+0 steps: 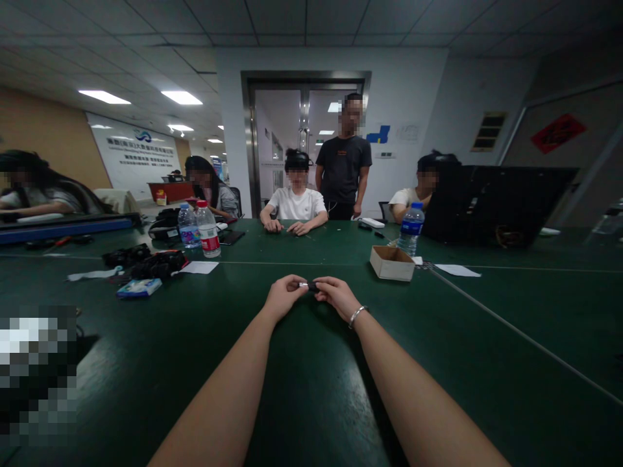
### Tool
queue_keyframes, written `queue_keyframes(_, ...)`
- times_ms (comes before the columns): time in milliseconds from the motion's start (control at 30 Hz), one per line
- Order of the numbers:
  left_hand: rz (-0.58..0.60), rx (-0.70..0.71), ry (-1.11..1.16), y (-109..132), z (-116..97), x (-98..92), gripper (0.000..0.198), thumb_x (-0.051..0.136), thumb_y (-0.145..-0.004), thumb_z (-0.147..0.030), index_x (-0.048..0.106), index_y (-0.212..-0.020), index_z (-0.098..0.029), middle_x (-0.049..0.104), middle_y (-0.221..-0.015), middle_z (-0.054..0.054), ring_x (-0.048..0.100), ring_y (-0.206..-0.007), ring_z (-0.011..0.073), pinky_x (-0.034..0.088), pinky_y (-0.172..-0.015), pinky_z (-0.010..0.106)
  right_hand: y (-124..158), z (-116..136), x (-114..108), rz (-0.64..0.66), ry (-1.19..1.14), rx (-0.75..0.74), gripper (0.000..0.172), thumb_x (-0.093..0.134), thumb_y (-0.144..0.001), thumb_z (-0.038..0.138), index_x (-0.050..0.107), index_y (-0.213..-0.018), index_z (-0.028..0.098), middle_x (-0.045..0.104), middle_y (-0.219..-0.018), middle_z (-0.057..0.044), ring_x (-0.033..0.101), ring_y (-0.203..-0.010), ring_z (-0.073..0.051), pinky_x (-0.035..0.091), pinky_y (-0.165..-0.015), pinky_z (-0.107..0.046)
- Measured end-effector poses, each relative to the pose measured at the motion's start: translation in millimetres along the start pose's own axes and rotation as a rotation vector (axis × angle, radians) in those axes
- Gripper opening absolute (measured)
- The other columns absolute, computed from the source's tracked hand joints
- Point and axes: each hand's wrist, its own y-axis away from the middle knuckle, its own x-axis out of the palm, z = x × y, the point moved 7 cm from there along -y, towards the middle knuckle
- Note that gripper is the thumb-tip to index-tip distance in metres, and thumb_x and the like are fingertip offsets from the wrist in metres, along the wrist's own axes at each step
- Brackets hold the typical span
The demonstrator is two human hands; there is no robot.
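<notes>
On the L, a clear plastic bottle w/ red cap [208, 233]. Your bare L hand [282, 297] pinches one end of a small black & silver thing [311, 285], btwn your hands over the shiny green table [311, 383]. Your bare R hand [339, 298] pinches the other. Then an open pale cardboard box [389, 270].

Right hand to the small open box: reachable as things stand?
Probably yes: the right hand is near the box, with nothing visible standing between them. But it and the left hand both grip a small dark object, so the right may need to let go first.
</notes>
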Motion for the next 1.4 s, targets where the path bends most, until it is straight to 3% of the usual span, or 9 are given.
queue_keyframes(300,-0.017,0.047,-0.013,2.9,-9.0,-2.0,0.026,0.068,-0.067,-0.025,0.063,-0.091,-0.018,0.065,-0.093,0.005,0.061,-0.083,0.0169,0.048,-0.078,0.029,3.3,2.9,2.9,-0.006,-0.008,0.005,0.009,0.06,-0.077,0.005,0.065,-0.084,0.008,0.063,-0.064,-0.006,0.059,-0.051,-0.009,0.051,-0.049,-0.014)
queue_keyframes(500,-0.02,-0.041,0.019,1.4,-1.1,1.0,0.037,0.06,-0.074,-0.043,0.06,-0.102,-0.018,0.064,-0.098,0.008,0.06,-0.081,0.0169,0.047,-0.064,0.024,0.7,0.2,2.0,-0.022,-0.007,0.006,0.008,0.062,-0.074,0.005,0.065,-0.082,0.008,0.064,-0.065,-0.005,0.058,-0.05,-0.008,0.05,-0.048,-0.015)
queue_keyframes(633,-0.049,-0.13,-0.083,0.5,7.4,-0.4,0.042,0.049,-0.077,-0.054,0.061,-0.092,-0.016,0.066,-0.084,0.006,0.06,-0.07,0.0158,0.044,-0.06,0.024,0.0,-0.4,2.0,-0.026,-0.012,0.001,0.009,0.064,-0.073,0.006,0.065,-0.081,0.008,0.063,-0.065,-0.005,0.058,-0.05,-0.008,0.05,-0.047,-0.015)
queue_keyframes(733,-0.028,-0.121,-0.175,0.0,7.9,-0.1,0.045,0.046,-0.078,-0.056,0.062,-0.082,-0.015,0.064,-0.069,0.005,0.059,-0.063,0.0154,0.043,-0.061,0.026,0.0,-0.3,1.7,-0.02,-0.018,-0.007,0.009,0.065,-0.073,0.007,0.065,-0.081,0.008,0.064,-0.067,-0.006,0.058,-0.05,-0.008,0.05,-0.047,-0.014)
queue_keyframes(967,-0.011,0.009,-0.035,1.1,-4.5,-1.0,0.026,0.063,-0.071,-0.032,0.062,-0.091,-0.017,0.064,-0.088,0.005,0.059,-0.076,0.0151,0.046,-0.07,0.026,-4.4,-4.0,-1.5,-0.003,-0.014,-0.007,0.011,0.066,-0.073,0.009,0.066,-0.084,0.008,0.064,-0.066,-0.006,0.059,-0.052,-0.009,0.051,-0.049,-0.015)
queue_keyframes(1100,-0.003,0.045,-0.029,1.3,-7.7,-1.4,0.026,0.067,-0.066,-0.024,0.062,-0.091,-0.018,0.062,-0.095,0.005,0.058,-0.082,0.0158,0.047,-0.074,0.027,-3.7,-3.9,-0.9,-0.001,-0.006,0.001,0.011,0.063,-0.075,0.007,0.065,-0.086,0.008,0.064,-0.064,-0.005,0.059,-0.052,-0.009,0.051,-0.049,-0.014)
queue_keyframes(1267,-0.063,-0.076,0.017,-0.9,2.2,-5.2,0.048,0.064,-0.07,-0.042,0.054,-0.112,-0.022,0.06,-0.102,0.007,0.059,-0.077,0.0146,0.044,-0.059,0.022,-1.4,-0.6,1.0,-0.01,-0.007,-0.009,0.009,0.062,-0.075,0.006,0.065,-0.083,0.008,0.064,-0.065,-0.005,0.059,-0.05,-0.008,0.05,-0.048,-0.014)
queue_keyframes(1400,-0.065,-0.217,-0.154,-1.3,12.6,-5.8,0.055,0.037,-0.078,-0.063,0.063,-0.083,-0.014,0.063,-0.073,0.006,0.056,-0.061,0.0151,0.039,-0.055,0.024,-0.8,-0.9,1.3,-0.013,0.006,0.002,0.01,0.06,-0.077,0.005,0.065,-0.085,0.008,0.064,-0.065,-0.005,0.059,-0.051,-0.008,0.051,-0.049,-0.014)
